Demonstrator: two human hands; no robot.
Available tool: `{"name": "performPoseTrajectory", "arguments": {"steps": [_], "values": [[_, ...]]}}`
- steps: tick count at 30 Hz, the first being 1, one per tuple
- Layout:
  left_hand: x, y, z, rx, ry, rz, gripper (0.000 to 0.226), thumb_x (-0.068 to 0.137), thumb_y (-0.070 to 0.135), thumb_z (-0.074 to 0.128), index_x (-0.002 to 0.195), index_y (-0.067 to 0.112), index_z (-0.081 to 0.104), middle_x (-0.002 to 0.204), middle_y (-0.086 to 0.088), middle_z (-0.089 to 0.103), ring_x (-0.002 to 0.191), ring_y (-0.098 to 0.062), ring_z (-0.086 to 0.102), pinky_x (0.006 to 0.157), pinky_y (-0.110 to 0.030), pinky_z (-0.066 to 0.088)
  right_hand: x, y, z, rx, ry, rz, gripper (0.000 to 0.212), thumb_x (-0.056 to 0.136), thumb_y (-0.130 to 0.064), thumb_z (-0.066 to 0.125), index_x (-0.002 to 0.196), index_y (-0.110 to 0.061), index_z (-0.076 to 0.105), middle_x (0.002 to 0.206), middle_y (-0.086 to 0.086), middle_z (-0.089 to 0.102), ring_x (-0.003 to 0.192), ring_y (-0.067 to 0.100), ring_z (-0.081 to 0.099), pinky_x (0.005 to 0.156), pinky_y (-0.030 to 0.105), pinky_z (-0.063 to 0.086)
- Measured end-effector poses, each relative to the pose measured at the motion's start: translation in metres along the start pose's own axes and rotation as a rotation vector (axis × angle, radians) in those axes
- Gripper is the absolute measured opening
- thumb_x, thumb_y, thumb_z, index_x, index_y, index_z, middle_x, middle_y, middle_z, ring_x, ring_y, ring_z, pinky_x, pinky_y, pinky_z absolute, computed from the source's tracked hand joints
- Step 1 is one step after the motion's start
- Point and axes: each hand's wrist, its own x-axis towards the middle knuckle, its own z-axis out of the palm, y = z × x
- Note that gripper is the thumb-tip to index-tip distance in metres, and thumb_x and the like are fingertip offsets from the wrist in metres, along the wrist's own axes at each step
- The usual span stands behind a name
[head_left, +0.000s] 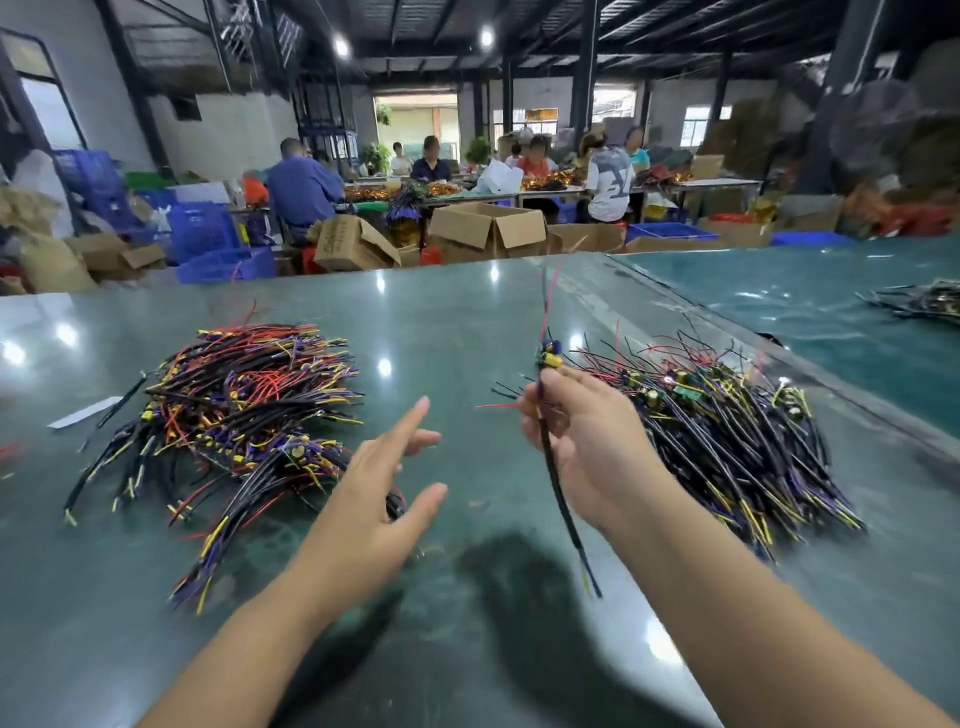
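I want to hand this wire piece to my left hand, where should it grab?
Probably its black sheath hanging free below the right hand, coming from the left with the left hand; the top carries small components.

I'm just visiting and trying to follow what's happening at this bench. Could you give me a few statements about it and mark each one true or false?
1. The right hand holds a single wire piece above the table. True.
2. The left hand grips a thick bundle of wires. False: its fingers are straight and spread, and they grip nothing.
3. Wires lie heaped on both sides of the hands. True: there is a left pile and a right pile.
4. The table has a red top. False: the top is glossy green.
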Motion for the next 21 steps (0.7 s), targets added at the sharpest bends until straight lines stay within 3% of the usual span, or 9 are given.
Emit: {"name": "performPoseTrajectory", "arguments": {"steps": [3,6,8,10,12,15,18,21], "values": [[0.001,0.000,-0.002,-0.053,0.059,-0.039,0.067,0.086,0.003,0.064,0.133,0.043,0.037,0.114,0.019,0.060,0.107,-0.001,0.053,0.092,-0.022,0.043,0.022,-0.044,-0.027,-0.280,0.166,-0.153,0.017,0.095,-0.004,0.048,0.081,-0.012,0.053,0.069,0.001,0.048,0.052,0.008,0.046,0.039,0.015,0.035],[0.001,0.002,-0.001,-0.062,0.062,-0.048,0.064,0.086,-0.001,0.062,0.129,0.042,0.041,0.108,0.014,0.062,0.098,-0.001,0.057,0.086,-0.014,0.044,0.054,-0.088,-0.065,-0.606,0.373,-0.292,0.022,0.096,-0.011,0.047,0.076,-0.018,0.054,0.070,0.002,0.048,0.061,0.014,0.044,0.052,0.026,0.036],[0.002,0.002,-0.001,-0.084,0.066,-0.064,0.060,0.087,-0.002,0.060,0.127,0.041,0.045,0.102,0.010,0.063,0.088,-0.004,0.058,0.078,-0.010,0.044,0.075,-0.107,-0.095,-0.730,0.490,-0.322,0.019,0.094,-0.011,0.045,0.080,-0.012,0.059,0.067,0.005,0.051,0.064,0.020,0.047,0.059,0.034,0.036],[0.003,0.003,-0.002,-0.114,0.079,-0.079,0.057,0.088,-0.002,0.060,0.127,0.038,0.048,0.098,0.006,0.064,0.081,-0.011,0.058,0.072,-0.013,0.047,0.094,-0.113,-0.128,-0.861,0.539,-0.245,0.020,0.093,-0.012,0.045,0.097,-0.002,0.062,0.071,0.012,0.056,0.067,0.024,0.051,0.062,0.036,0.039],[0.003,0.002,-0.004,-0.137,0.097,-0.097,0.056,0.088,-0.002,0.059,0.123,0.041,0.048,0.098,0.004,0.064,0.081,-0.016,0.058,0.073,-0.023,0.050,0.104,-0.113,-0.158,-1.070,0.552,-0.081,0.021,0.093,-0.018,0.049,0.101,-0.002,0.060,0.083,0.017,0.056,0.076,0.027,0.053,0.069,0.035,0.042],[0.005,-0.001,-0.007,-0.132,0.127,-0.104,0.054,0.088,-0.003,0.058,0.121,0.039,0.051,0.098,0.007,0.065,0.085,-0.011,0.060,0.077,-0.026,0.050,0.103,-0.113,-0.178,-1.390,0.589,0.064,0.033,0.093,-0.027,0.052,0.108,0.002,0.058,0.100,0.022,0.058,0.091,0.034,0.055,0.078,0.034,0.042],[0.007,-0.005,-0.012,-0.066,0.231,-0.101,0.043,0.088,-0.004,0.057,0.120,0.024,0.058,0.094,0.007,0.066,0.080,-0.001,0.059,0.071,-0.012,0.048,0.092,-0.113,-0.161,-1.392,0.653,-0.143,0.029,0.089,-0.016,0.049,0.111,-0.003,0.063,0.111,0.018,0.064,0.097,0.033,0.057,0.080,0.035,0.045],[0.011,-0.011,-0.021,0.033,0.377,-0.141,0.038,0.088,-0.002,0.058,0.112,0.027,0.061,0.090,0.008,0.067,0.075,0.002,0.058,0.068,-0.003,0.041,0.074,-0.089,-0.109,-1.196,0.469,-0.393,0.030,0.085,-0.008,0.045,0.106,-0.010,0.067,0.098,0.004,0.065,0.085,0.021,0.055,0.074,0.031,0.042]]}}
